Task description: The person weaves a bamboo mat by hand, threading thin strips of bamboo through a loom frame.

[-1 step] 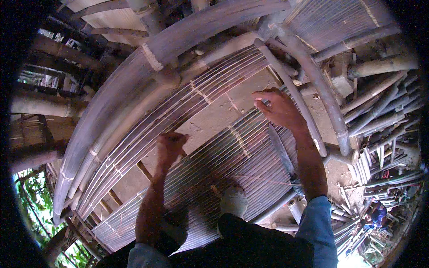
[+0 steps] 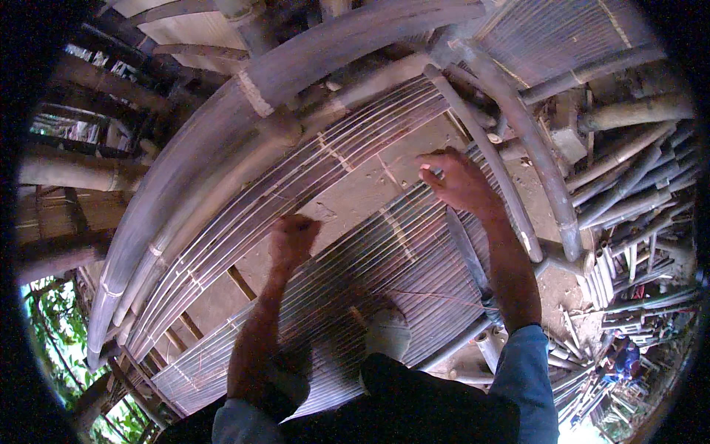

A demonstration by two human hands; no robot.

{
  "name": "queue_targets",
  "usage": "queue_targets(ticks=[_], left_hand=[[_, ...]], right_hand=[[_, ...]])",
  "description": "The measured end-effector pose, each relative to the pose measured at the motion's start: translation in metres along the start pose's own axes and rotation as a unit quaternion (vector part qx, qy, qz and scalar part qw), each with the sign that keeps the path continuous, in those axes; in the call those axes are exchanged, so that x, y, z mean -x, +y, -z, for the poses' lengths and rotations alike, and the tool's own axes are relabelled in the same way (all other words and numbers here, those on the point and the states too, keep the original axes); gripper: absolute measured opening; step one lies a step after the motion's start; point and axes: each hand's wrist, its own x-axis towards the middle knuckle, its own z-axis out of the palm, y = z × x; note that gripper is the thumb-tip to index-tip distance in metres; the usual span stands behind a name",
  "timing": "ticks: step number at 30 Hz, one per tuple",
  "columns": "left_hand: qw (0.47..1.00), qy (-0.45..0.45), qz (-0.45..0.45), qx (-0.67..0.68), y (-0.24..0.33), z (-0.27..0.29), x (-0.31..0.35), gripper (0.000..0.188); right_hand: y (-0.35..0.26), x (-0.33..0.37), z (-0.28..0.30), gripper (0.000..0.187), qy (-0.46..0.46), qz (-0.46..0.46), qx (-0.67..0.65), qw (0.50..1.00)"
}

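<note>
A slatted panel of thin bamboo strips lies across the bamboo frame below me, with a gap of bare ground between its two parts. My left hand hovers over that gap, its fingers curled into a fist. Further right, my right hand is held above the far edge of the slats, thumb and fingers pinched together. Whatever either hand holds is too small or hidden to make out. A long-bladed knife rests on the slats beside my right forearm. A thin reddish cord runs over the slats near the knife.
Thick curved bamboo poles form the frame's far side. A slanted pole closes it on the right. Stacked bamboo poles lie at the right, and a person is low in the distance. Green leaves show at left.
My left hand has shifted to the right and slightly up, closer to my right hand, still closed. My right hand has barely moved.
</note>
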Motion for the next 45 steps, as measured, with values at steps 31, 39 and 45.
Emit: queue_targets(ticks=[31,39,45], left_hand=[[0.935,0.033,-0.332,-0.118,-0.001,-0.114,-0.075,0.017],[0.979,0.059,-0.192,-0.013,0.027,-0.116,-0.067,0.018],[0.893,-0.081,0.151,0.415,0.074,-0.123,-0.071,0.036]], right_hand=[[0.033,0.232,0.069,0.029,0.398,-0.047,-0.796,0.454],[0.075,0.538,0.122,0.07,0.778,-0.323,-0.446,0.303],[0.085,0.609,0.028,0.057,0.377,-0.601,0.255,0.657]])
